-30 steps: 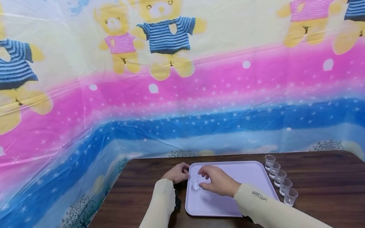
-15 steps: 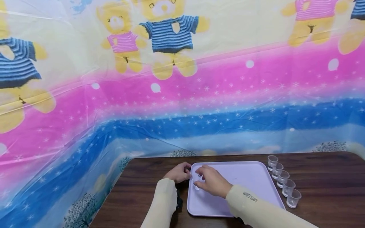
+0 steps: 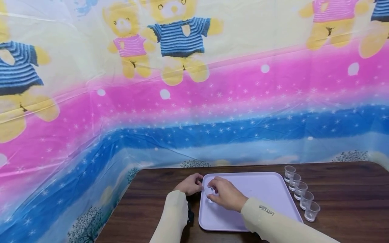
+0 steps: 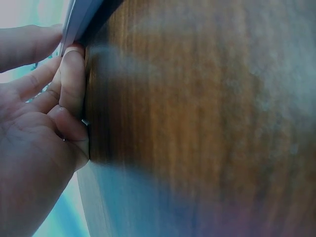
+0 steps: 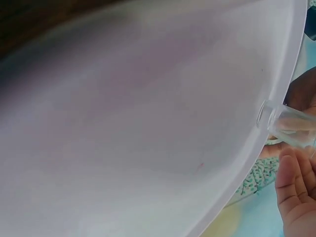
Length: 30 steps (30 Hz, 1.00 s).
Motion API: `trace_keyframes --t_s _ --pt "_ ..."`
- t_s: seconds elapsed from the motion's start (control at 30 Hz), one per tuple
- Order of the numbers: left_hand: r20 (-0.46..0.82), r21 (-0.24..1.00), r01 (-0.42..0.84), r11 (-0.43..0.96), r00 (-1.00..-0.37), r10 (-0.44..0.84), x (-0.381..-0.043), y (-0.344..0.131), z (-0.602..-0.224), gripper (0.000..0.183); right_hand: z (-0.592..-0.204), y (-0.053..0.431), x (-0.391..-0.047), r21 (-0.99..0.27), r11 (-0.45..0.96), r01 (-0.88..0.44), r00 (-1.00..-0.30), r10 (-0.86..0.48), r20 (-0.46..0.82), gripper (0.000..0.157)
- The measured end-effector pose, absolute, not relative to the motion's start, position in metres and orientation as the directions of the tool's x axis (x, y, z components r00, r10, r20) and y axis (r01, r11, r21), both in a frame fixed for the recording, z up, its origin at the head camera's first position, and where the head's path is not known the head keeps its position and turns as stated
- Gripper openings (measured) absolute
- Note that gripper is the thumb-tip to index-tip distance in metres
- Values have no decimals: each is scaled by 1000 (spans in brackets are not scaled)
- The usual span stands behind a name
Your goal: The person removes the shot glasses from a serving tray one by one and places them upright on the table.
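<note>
A small clear cup (image 3: 209,191) stands upright near the left edge of a pale lilac tray (image 3: 258,192). My right hand (image 3: 227,194) holds it between thumb and fingers, coming from the right. In the right wrist view the base of this cup (image 5: 267,114) sits on the tray near its rim, and the fingers (image 5: 295,182) curve beside it. At the tray's left side, my left hand (image 3: 189,184) grips the rim. The left wrist view has the thumb (image 4: 29,47) over the tray edge (image 4: 81,19) and the other fingers curled against its side.
Several more clear cups (image 3: 312,211) stand in a slanting row on the dark wooden table (image 3: 343,192), just right of the tray. A curtain (image 3: 243,84) printed with bears hangs behind the table and along the left.
My right hand has moved slightly left and closed its thumb and fingers around the cup, from standing just beside it. The left hand stays at the tray rim.
</note>
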<state>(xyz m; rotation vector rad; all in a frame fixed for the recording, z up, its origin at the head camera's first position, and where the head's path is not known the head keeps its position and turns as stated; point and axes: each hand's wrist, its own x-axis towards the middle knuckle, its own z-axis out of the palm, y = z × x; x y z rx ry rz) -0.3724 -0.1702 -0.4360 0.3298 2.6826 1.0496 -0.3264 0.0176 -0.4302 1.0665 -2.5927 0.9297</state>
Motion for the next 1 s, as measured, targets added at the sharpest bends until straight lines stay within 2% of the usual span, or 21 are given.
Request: trace_keyframes --t_s 0.3,0.6,1.0 --pt "-145 678 112 726 -949 282 -374 -172 -435 40 -417 32 -320 -433 513 -742 -669 -613 420 28" --pt "-154 675 100 731 -950 272 -373 -173 -436 41 -414 54 -316 -436 529 -728 -682 -626 379 27" --pt "-151 694 110 711 -944 293 -376 -169 -440 41 -403 93 -304 -459 600 -655 -746 -607 273 23"
